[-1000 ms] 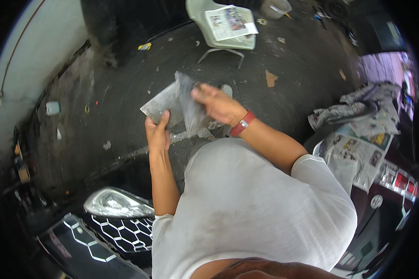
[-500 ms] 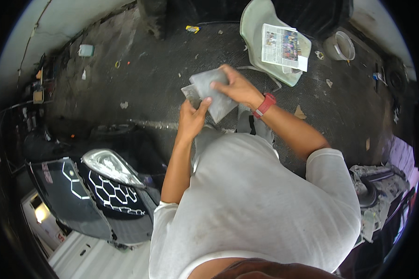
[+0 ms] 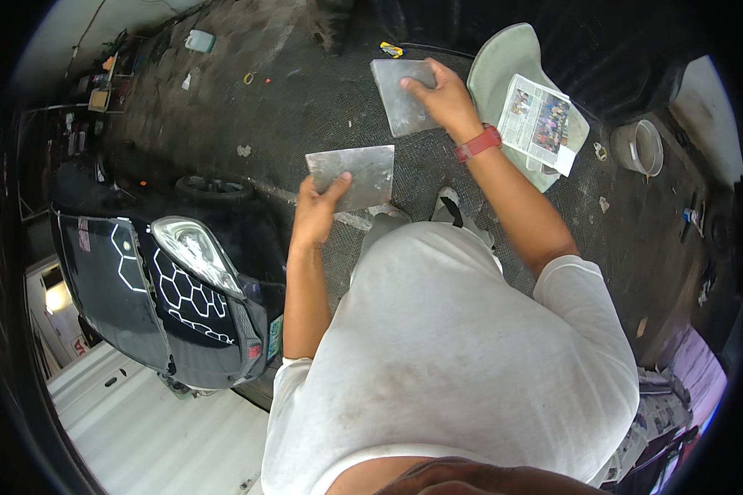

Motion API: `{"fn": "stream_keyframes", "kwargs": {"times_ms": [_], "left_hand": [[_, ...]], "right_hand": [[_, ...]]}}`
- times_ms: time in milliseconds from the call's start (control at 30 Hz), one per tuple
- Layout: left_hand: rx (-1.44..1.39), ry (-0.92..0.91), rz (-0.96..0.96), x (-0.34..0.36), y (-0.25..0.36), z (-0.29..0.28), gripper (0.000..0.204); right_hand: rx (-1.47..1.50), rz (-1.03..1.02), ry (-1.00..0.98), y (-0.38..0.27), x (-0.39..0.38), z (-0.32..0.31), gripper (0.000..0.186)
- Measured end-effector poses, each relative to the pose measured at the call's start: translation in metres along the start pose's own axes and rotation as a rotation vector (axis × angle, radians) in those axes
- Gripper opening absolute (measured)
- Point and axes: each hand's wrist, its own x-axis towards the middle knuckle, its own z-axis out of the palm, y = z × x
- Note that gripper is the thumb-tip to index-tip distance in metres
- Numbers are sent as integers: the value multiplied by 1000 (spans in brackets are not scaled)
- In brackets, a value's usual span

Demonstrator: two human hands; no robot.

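Observation:
In my left hand (image 3: 315, 211) is a thin, flat grey plate (image 3: 367, 175), gripped at its near left corner with the thumb on top. It looks like metal, with a smudged, worn face. Farther out and to the right, my right hand (image 3: 452, 101) holds a second grey square plate (image 3: 398, 101) by its right side, thumb across its face. The two plates are apart, with dark floor showing between them. My fingers beneath both plates are hidden. A red watch (image 3: 478, 144) is on my right wrist.
A pale green chair (image 3: 504, 62) with a newspaper (image 3: 537, 122) on it stands right of my right hand. Beyond it is a whitish bucket (image 3: 637, 147). To my left is a black car with a headlight (image 3: 196, 252). Scraps and a yellow packet (image 3: 391, 49) lie on the floor.
The plates were overlapping with both hands close together; now they are apart. My right hand has moved outward and right with its plate, and the whole view has shifted.

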Motion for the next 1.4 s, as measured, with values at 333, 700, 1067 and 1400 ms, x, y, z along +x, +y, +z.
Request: {"fn": "stream_keyframes", "kwargs": {"times_ms": [333,700,1067,1400], "left_hand": [[346,412,206,16,9,-6,35],[195,263,191,-1,-14,8,41],[-11,-326,-337,6,-145,25,53],[676,-12,-952,-210,-302,-122,67]], "right_hand": [[-448,-570,-121,-40,-70,49,36],[-168,63,192,76,-58,15,55],[637,646,66,183,-109,19,73],[-36,772,740,438,-128,-184,55]]}}
